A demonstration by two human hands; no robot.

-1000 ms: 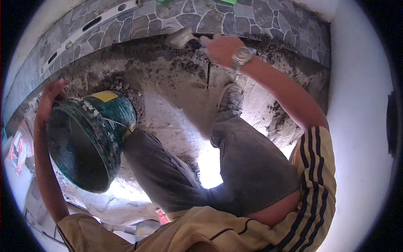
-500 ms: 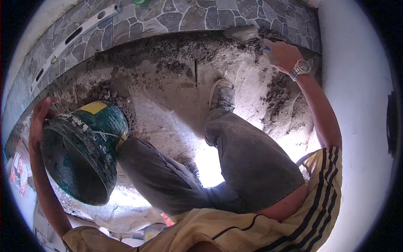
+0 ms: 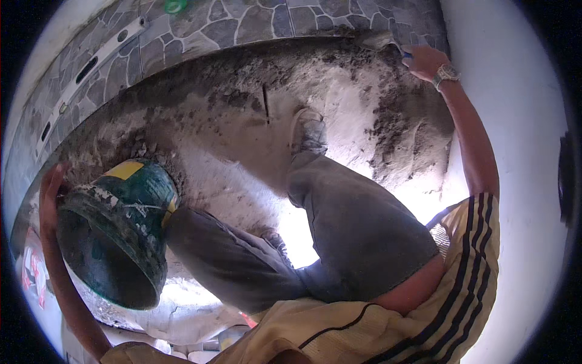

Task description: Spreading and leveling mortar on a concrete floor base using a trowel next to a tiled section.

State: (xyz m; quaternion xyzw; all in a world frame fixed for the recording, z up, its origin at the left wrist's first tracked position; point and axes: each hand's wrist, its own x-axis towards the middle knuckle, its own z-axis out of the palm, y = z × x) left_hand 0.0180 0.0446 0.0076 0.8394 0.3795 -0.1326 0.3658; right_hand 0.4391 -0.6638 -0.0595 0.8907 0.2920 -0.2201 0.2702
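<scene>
Trowel (image 3: 376, 40) is at the tile edge near the right-hand wall (image 3: 485, 121), blade over crumbly dark dirt, blue handle closed in my right hand (image 3: 426, 62). My left hand (image 3: 53, 185) is beside the green bucket (image 3: 151, 185), which is tipped on its side, mouth toward me; can't tell if I'm gripping its rim or just resting there. Done, as far as shown: stone-pattern tiles (image 3: 260, 24) look laid along the far side, spirit level (image 3: 108, 50) lying on them. Left: the strip on my side is untiled, rough, with loose clumps along the edge; can't judge further progress.
</scene>
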